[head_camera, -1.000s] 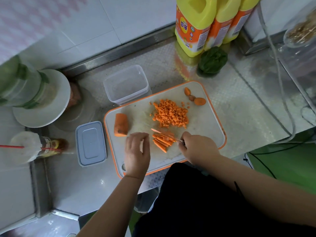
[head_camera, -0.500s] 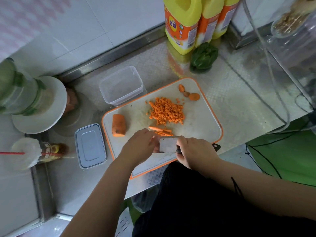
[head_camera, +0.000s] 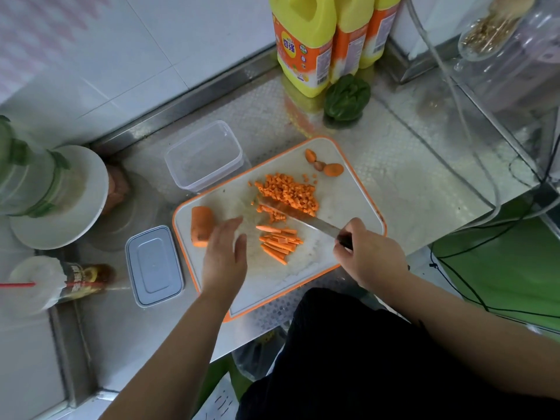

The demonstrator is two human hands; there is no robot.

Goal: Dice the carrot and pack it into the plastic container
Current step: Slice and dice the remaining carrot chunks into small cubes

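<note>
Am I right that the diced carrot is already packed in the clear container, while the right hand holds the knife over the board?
Not quite. The head view shows the clear container empty; the diced carrot lies heaped on the cutting board. The rest holds: the right hand grips the knife over the board.

You get soft, even daylight-like light over the cutting board (head_camera: pixel 348 207), which stays fairly sharp at the middle. Behind the board, the metal worktop (head_camera: pixel 409 165) throws back pale glare and an orange-yellow reflection of the yellow bottles (head_camera: pixel 306 50). Shadows are faint and short under the hands. To the left of the board, the plate (head_camera: pixel 81 207) and the wrapped bottle (head_camera: pixel 39 283) smear into blur. Straight lines bow outward toward the corners, and the glass jar (head_camera: pixel 497 34) far right of the board looks stretched and hazy.
</note>
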